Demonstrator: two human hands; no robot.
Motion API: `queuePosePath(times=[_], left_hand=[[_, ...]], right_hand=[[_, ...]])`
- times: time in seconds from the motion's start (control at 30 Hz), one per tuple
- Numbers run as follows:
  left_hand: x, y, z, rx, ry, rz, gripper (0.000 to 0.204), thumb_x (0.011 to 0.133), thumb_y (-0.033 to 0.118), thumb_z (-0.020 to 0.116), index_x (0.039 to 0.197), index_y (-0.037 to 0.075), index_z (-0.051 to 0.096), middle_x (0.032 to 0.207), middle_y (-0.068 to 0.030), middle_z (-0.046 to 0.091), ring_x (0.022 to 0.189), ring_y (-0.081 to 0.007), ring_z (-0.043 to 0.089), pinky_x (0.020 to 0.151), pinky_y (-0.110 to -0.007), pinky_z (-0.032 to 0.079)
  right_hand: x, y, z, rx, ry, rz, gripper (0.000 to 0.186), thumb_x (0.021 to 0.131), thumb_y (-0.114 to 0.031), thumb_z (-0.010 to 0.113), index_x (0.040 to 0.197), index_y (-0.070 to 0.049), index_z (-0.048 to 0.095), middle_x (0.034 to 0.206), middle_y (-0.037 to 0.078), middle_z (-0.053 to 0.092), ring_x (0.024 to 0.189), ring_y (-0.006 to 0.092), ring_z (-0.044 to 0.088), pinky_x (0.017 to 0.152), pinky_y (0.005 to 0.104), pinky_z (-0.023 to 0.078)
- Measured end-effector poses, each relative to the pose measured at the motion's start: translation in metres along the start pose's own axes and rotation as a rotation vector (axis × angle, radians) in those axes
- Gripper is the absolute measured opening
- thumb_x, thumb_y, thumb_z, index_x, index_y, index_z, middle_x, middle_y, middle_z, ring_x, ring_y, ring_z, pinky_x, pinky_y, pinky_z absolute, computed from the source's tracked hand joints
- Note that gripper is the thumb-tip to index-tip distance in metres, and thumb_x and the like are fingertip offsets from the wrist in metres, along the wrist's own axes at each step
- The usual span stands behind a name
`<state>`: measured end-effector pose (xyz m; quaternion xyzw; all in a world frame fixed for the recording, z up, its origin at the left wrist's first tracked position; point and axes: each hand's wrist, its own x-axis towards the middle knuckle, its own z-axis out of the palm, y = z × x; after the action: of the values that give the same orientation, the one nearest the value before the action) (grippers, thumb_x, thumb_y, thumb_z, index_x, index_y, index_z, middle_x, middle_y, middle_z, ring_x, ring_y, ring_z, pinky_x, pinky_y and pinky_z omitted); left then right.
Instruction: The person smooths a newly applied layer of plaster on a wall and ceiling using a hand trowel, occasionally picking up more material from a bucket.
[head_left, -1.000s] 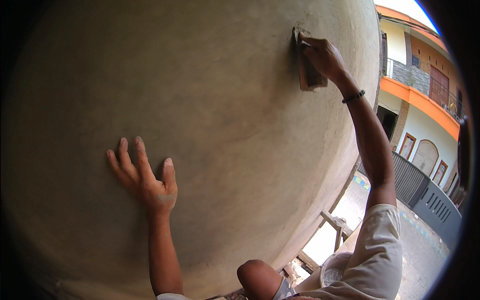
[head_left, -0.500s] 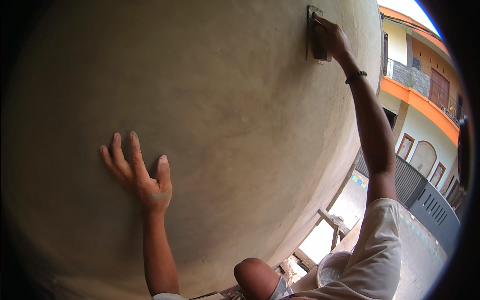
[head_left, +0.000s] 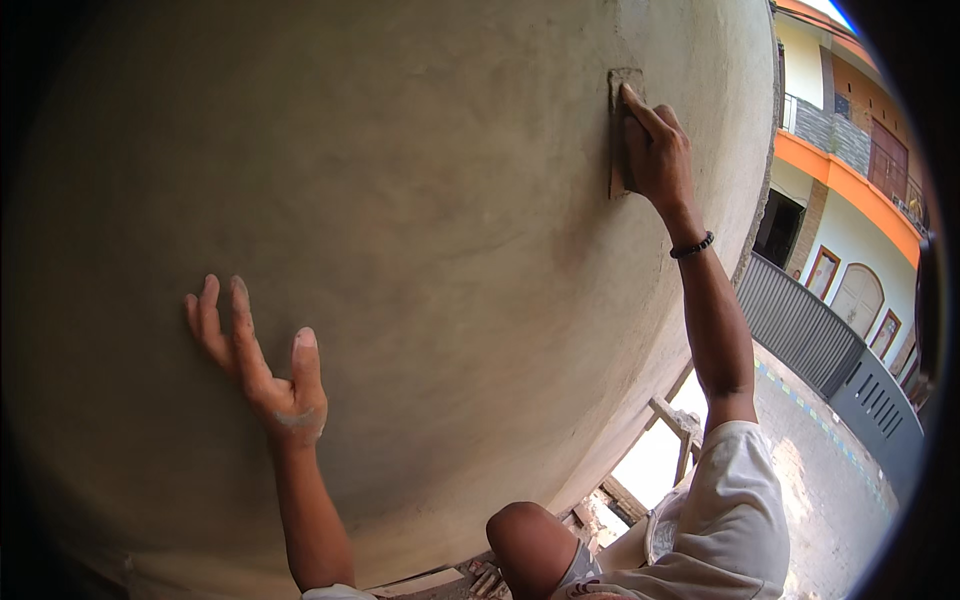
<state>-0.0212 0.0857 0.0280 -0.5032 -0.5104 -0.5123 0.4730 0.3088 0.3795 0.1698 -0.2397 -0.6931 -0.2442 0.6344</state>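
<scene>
A broad plastered wall [head_left: 430,250], grey-brown with darker and lighter patches, fills most of the view. My right hand [head_left: 660,155], a dark beaded bracelet [head_left: 692,246] at its wrist, grips a plastering float [head_left: 618,180] held upright against the upper right of the wall. Its index finger stretches along the tool; the handle is mostly hidden by the fingers. Lower on the left, my left hand [head_left: 265,365] is at the wall with its fingers spread and nothing in it. Grey plaster smears mark its thumb base and fingertips.
Below my right arm stand wooden supports [head_left: 680,425] and a pale bucket [head_left: 660,535], partly behind my sleeve. Rubble and wood scraps [head_left: 485,580] lie near my bent knee [head_left: 530,545]. Past the wall's right edge are a paved street [head_left: 820,460], a grey metal gate [head_left: 800,315] and an orange-trimmed house [head_left: 850,190].
My right hand has drawn the float down the wall, its elbow bending more. My left hand appears slightly lower and further left, still spread. The view has shifted a little.
</scene>
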Motion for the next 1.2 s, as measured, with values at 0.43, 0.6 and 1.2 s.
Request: queuePosePath(times=[0.43, 0.6, 1.2], left_hand=[[-0.036, -0.018, -0.033, -0.017, -0.118, -0.235, 0.084, 0.089, 0.027, 0.062, 0.157, 0.004, 0.018, 0.161, -0.0211, 0.015, 0.148, -0.0482, 0.004, 0.117, -0.063, 0.008], [-0.039, -0.023, -0.043, -0.009, -0.191, -0.214, 0.083, 0.090, 0.030, 0.060, 0.157, 0.003, 0.018, 0.164, -0.0173, 0.014, 0.150, -0.0461, -0.004, 0.118, -0.060, 0.004], [-0.041, -0.028, -0.026, 0.090, -0.214, -0.102, 0.085, 0.087, 0.035, 0.061, 0.157, 0.007, 0.022, 0.165, -0.0202, 0.005, 0.149, -0.0495, -0.007, 0.116, -0.066, 0.002]], right_hand=[[0.096, 0.073, -0.004, 0.009, -0.021, 0.287, 0.035, 0.096, -0.026, 0.053, 0.126, -0.012, 0.067, 0.092, 0.018, 0.073, 0.079, 0.0263, 0.072, 0.072, 0.0380, 0.055], [-0.006, 0.077, 0.028, -0.121, 0.019, 0.167, 0.040, 0.094, -0.019, 0.057, 0.134, -0.019, 0.063, 0.100, 0.016, 0.069, 0.085, 0.0275, 0.066, 0.085, 0.0369, 0.052], [0.180, 0.082, -0.011, -0.290, -0.025, 0.146, 0.039, 0.095, -0.036, 0.052, 0.130, -0.023, 0.065, 0.106, 0.020, 0.070, 0.099, 0.0331, 0.069, 0.085, 0.0417, 0.054]])
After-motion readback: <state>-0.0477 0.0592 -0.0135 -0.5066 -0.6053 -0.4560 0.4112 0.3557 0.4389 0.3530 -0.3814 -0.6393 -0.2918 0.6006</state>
